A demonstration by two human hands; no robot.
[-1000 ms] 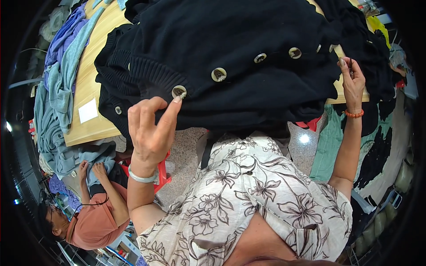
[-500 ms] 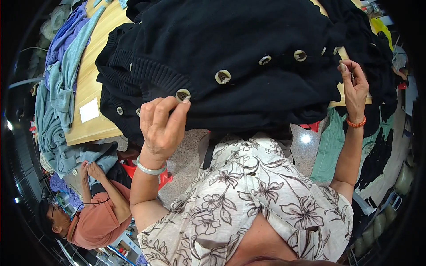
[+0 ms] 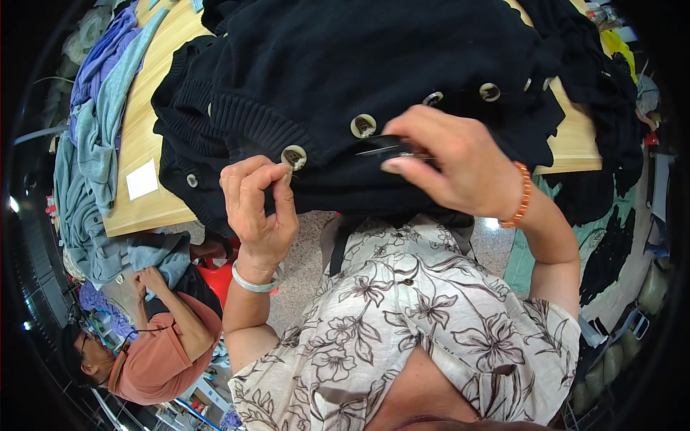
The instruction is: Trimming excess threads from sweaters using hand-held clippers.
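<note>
A black knitted garment (image 3: 402, 50) with ribbed trim lies in front of me. Along its near part runs a row of large cream-and-brown buttons (image 3: 363, 126). My left hand (image 3: 259, 192) is closed, thumb and finger pinching the garment right at the lower rim of the leftmost button (image 3: 293, 156) of this row. Over the cloth to the right of it, my right hand (image 3: 456, 158) is closed on a thin, silvery needle-like tool (image 3: 375, 151) that points left. Blur hides its exact kind, and my right hand partly covers another button (image 3: 433, 98).
The garment rests on a wooden table (image 3: 140, 144) bearing a white paper square (image 3: 142, 179). Grey-blue garments (image 3: 90, 151) and purple ones hang at the left edge. A co-worker (image 3: 165, 345) sits lower left, near a red stool (image 3: 215, 276). More black cloth (image 3: 611, 100) lies right.
My right hand has swung from the table's right edge leftward over the garment, towards the left hand. The left hand still pinches beside the same button, slightly lower.
</note>
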